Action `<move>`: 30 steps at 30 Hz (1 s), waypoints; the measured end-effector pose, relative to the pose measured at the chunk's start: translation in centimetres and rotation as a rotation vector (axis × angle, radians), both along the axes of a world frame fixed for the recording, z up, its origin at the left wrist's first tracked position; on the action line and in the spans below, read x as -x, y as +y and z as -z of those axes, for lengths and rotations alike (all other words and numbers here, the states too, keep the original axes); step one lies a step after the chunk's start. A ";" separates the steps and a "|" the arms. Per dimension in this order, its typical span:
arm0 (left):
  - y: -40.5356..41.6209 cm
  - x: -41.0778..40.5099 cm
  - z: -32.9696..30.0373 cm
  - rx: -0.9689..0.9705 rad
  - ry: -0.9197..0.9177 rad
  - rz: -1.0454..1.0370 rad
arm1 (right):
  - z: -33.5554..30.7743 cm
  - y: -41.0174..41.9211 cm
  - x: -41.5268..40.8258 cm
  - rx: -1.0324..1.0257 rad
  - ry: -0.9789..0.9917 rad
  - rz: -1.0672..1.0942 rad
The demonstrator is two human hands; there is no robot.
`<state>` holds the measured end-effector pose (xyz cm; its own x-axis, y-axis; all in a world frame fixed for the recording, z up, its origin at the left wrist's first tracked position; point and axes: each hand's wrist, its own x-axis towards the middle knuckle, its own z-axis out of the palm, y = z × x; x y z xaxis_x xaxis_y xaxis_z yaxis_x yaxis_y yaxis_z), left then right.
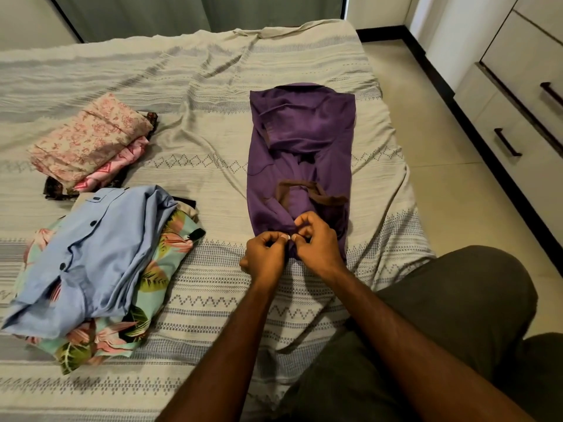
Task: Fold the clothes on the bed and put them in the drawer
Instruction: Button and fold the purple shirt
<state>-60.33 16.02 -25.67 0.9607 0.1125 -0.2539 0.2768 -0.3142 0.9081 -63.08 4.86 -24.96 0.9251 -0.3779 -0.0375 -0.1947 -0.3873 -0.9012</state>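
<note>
Purple garment [301, 153] lies lengthwise on the bed [195, 95], right of centre, sides already turned in to a narrow strip, brown trim showing near the near end. Both hands work its near hem: left hand [264, 254] and right hand [318, 245] are side by side, almost touching, each with fingers curled and pinching the fabric edge. Neither is released.

Step in hand, my read: gather the near end, then fold it away toward the far end.

How to do it well:
- Spread the pinch points out to the two corners of the strip. Hands bunched at the middle will let the corners sag and skew the fold.
- Flatten the loose brown-trimmed flap first, or it gets trapped as a lump.
- Lift low, carry the hem straight along the long axis, land it square on the far edge.
- Smooth from the fold line outward before the second fold.
- Keep the width close to the finished stack so it fits the drawer.

Other items: folded stack [91, 141] with pink floral on top, far left. Blue shirt [91, 257] over a tropical-print shirt [164, 263], near left, both loose and unfolded. Drawers [518, 123] stand right of the bed, across a strip of floor, shut. Task is roughly midway; nothing visibly stowed yet.
</note>
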 end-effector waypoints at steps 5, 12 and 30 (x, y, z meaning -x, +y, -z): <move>-0.1 -0.4 0.8 -0.070 -0.072 0.053 | 0.4 -0.3 0.2 -0.022 -0.030 -0.025; 2.0 0.0 0.2 -0.161 -0.470 -0.043 | -2.2 -2.1 0.6 0.316 -0.409 0.168; 1.9 -15.4 -5.9 -1.024 -0.337 1.071 | -4.2 -6.2 -10.0 0.867 0.354 -0.288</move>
